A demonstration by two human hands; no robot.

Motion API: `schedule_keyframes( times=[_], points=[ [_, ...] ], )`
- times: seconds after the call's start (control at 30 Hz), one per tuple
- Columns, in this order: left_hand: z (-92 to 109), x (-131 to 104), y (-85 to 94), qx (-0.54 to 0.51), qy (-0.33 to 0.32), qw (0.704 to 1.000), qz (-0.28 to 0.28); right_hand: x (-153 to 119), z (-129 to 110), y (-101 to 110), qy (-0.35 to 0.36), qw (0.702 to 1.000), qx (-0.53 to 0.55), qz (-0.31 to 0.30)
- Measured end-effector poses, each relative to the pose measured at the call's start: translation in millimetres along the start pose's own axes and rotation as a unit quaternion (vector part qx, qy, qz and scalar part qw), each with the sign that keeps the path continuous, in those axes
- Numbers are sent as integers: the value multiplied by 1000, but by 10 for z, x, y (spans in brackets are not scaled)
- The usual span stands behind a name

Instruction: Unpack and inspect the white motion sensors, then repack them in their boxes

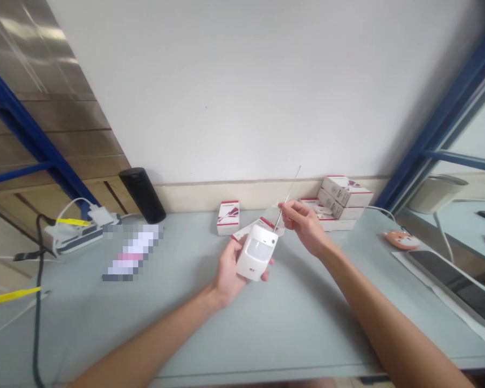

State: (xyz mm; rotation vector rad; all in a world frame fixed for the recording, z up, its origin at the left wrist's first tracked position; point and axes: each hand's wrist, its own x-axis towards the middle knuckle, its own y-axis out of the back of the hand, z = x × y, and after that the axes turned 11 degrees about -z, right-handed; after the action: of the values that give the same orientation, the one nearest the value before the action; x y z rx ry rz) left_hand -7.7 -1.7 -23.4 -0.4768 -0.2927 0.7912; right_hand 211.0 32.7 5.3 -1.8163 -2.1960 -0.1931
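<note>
From the head view, both bare forearms reach in from the near edge of the pale grey bench [105,318] toward its middle. The left hand [228,269] has its grip closed around a white sensor housing [257,252], fingers wrapped behind it and the thumb along its left side, so that the front window and a small red mark near the lower end face the camera. The housing is held above the bench, tilted a little to the right. The right hand [305,221] pinches a thin metal rod [288,194] between thumb and fingertips; the rod slants up and to the right, and its lower end meets the top right corner of the housing. A small clear bag [275,213] seems to hang about the same fingers, though it is hard to make out.

Along the far edge, by the wall, stand a red and white box [228,217] on its own and a stack of boxes [343,195] further right. A black cylinder [142,194] leans near the far left, with a power strip [78,233] just left of it. A pixelated patch lies on the left half. Near the right edge rest a small orange figure [402,238] and a dark tablet [456,283].
</note>
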Motion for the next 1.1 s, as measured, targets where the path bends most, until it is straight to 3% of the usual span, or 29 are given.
schedule_keyframes(
  times=[0.13, 0.23, 0.3, 0.47, 0.6, 0.77, 0.93, 1.1],
  points=[
    [115, 11, -5, 4, -16, 1000, -21, 20, -80, 112, 38, 998, -22, 34],
    [156, 10, 6, 11, 43, 998, -47, 53, -67, 214, 91, 989, -11, 113],
    [154, 9, 20, 15, 75, 996, -53, 68, -43, 272, 98, 984, -10, 149],
    [100, 21, 59, 23, 78, 994, -70, 78, -3, 345, 93, 975, -15, 201],
    [105, 16, 39, 18, 79, 996, -48, 77, 32, 313, 81, 975, -21, 206],
    [160, -8, -19, -10, 55, 998, -18, 67, 93, 190, 74, 984, -53, 153],
    [173, -29, -61, -20, 50, 999, 3, 40, 84, 124, 79, 985, -63, 138],
    [161, -6, -11, -18, 27, 999, 14, 9, 96, 1, 63, 991, -96, 62]
  ],
)
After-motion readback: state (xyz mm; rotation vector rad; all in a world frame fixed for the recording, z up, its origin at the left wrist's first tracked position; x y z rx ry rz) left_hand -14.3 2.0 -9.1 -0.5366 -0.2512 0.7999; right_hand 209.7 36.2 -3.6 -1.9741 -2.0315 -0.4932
